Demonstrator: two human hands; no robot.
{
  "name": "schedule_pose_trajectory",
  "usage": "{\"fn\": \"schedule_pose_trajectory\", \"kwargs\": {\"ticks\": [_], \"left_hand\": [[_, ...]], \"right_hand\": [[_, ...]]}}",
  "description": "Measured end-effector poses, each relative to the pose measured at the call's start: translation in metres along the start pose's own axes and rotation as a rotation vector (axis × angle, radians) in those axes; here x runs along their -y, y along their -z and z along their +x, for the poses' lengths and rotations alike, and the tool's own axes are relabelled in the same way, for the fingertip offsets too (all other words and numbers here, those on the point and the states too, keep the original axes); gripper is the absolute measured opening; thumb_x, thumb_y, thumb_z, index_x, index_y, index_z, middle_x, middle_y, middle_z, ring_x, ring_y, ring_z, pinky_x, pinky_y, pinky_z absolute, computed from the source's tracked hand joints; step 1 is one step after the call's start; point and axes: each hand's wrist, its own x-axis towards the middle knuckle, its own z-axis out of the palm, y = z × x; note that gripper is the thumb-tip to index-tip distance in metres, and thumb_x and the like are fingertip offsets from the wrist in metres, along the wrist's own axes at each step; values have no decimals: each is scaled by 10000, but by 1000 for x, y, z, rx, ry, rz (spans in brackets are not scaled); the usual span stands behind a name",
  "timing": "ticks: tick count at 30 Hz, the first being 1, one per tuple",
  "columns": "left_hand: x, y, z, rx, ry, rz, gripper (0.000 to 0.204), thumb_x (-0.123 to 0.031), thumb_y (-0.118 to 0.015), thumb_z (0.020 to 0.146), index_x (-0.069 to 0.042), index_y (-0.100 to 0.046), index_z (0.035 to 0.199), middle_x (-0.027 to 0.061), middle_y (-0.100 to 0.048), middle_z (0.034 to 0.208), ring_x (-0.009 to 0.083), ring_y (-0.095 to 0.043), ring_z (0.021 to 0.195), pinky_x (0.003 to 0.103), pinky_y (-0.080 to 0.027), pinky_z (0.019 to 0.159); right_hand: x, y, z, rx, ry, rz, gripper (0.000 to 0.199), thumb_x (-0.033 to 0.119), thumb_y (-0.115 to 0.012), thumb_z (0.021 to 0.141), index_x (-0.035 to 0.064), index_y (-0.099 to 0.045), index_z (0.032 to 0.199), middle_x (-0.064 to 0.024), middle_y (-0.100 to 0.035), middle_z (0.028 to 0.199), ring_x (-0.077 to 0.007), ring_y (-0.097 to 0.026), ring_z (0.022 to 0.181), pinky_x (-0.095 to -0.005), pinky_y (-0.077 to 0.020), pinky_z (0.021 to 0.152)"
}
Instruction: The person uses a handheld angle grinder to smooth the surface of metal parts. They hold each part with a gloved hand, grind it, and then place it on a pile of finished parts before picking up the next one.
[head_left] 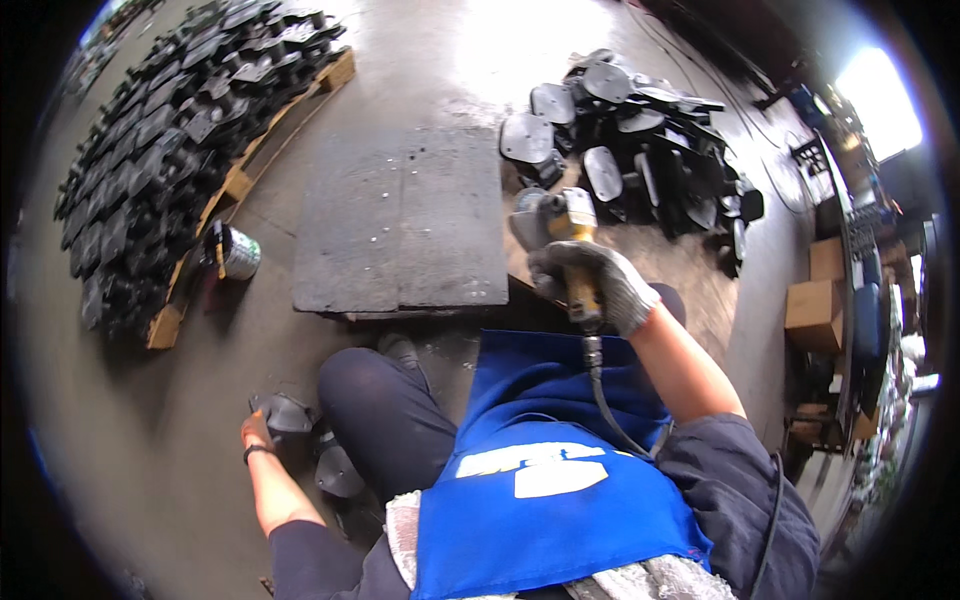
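In my right hand [605, 280], which wears a grey glove, is a yellow angle grinder [580, 290]. Its disc end points up and away over the right edge of a dark work board [400, 220], and a cord runs from its rear toward my body. Low on the left, beside my knee, my left hand [257, 430] in an orange-toned glove grips the edge of a dark metal plate part [288, 413]. Another rounded metal plate [338, 472] lies just below it, near my leg. The left fingers are partly hidden by the part.
A wooden pallet [236, 185] at the left bears a tall stack of dark metal parts [150, 160]. Next to it stands a small bucket [238, 252]. More loose metal parts [640, 130] are heaped beyond the grinder. Cardboard boxes [815, 315] and shelving line the right side.
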Motion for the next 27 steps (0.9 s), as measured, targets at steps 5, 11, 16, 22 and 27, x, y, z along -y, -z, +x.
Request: {"fn": "schedule_pose_trajectory", "kwargs": {"ticks": [5, 11, 16, 22, 27], "left_hand": [[38, 44, 27, -74, 21, 176, 561, -416, -624, 905, 86, -639, 1155, 157, -684, 1140, 274, -620, 966, 451, -495, 880], [27, 63, 17, 1, 127, -175, 717, -590, -604, 869, 13, -615, 1256, 112, -660, 1209, 282, -606, 1051, 450, -467, 951], [-170, 57, -51, -60, -429, -341, 595, -429, -700, 881, -112, -545, 1360, 43, -592, 1290, 211, -577, 1084, 414, -491, 886], [-444, -57, -209, 528, -1092, -469, 767, 37, -704, 834, -48, -315, 1489, 224, -416, 1470, 320, -471, 1295, 403, -467, 1045], [-515, -207, -417, 844, -1271, -251, 958, -82, -795, 792, -106, -195, 1538, 245, -267, 1547, 373, -314, 1416, 435, -407, 1102]], "right_hand": [[-13, -1, 8, 28, -26, -85, 287, 144, -652, 918, -84, -647, 1092, -144, -691, 1005, -211, -685, 845, -296, -578, 799], [-35, 29, 7, 38, -55, 69, 307, 145, -658, 906, -88, -627, 1104, -138, -680, 962, -202, -675, 833, -305, -570, 777], [-16, 28, -10, 48, -16, 142, 279, 140, -672, 906, -84, -646, 1071, -146, -687, 972, -204, -683, 831, -297, -573, 759], [4, 36, -29, 77, 73, 149, 253, 149, -709, 880, -19, -649, 1059, -102, -683, 944, -175, -683, 795, -287, -579, 728], [27, 61, -48, 29, 174, 152, 250, 175, -723, 873, 3, -673, 1048, -82, -700, 886, -166, -686, 740, -286, -564, 709]]}}
